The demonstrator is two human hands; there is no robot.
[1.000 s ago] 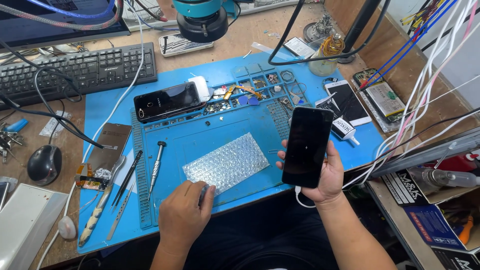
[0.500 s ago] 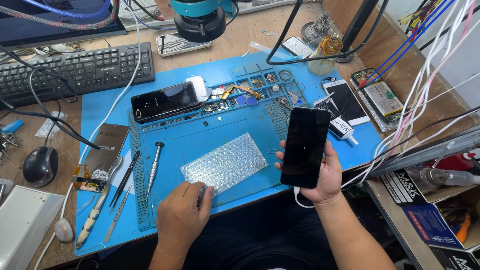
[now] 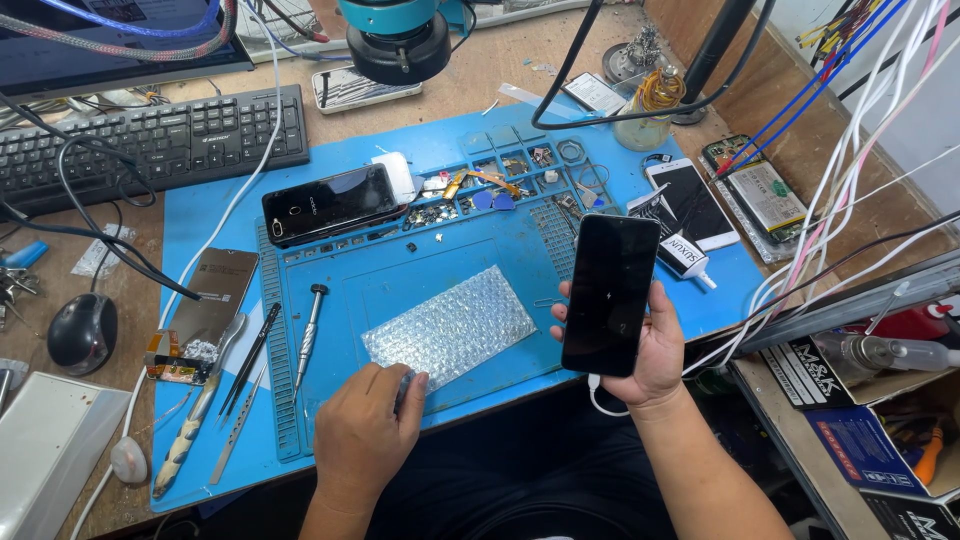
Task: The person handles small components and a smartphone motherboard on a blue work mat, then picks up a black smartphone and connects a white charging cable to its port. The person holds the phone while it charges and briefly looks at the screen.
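Note:
My right hand (image 3: 650,345) holds a black smartphone (image 3: 608,292) upright, its dark screen facing me, over the right part of the blue work mat (image 3: 400,270). A white cable hangs from the phone's lower end. My left hand (image 3: 365,435) rests at the mat's near edge, fingers pinching the near corner of a bubble-wrap sheet (image 3: 448,325) that lies flat on the mat.
A second black phone (image 3: 330,203) lies at the mat's back left. A screwdriver (image 3: 308,335), tweezers and pry tools lie at the left. A black keyboard (image 3: 150,145), a mouse (image 3: 80,332), a white phone (image 3: 692,203) and hanging cables surround the mat.
The view has shifted slightly. Both hands keep nearly the same places, the right still holding the phone, the left still at the bubble wrap.

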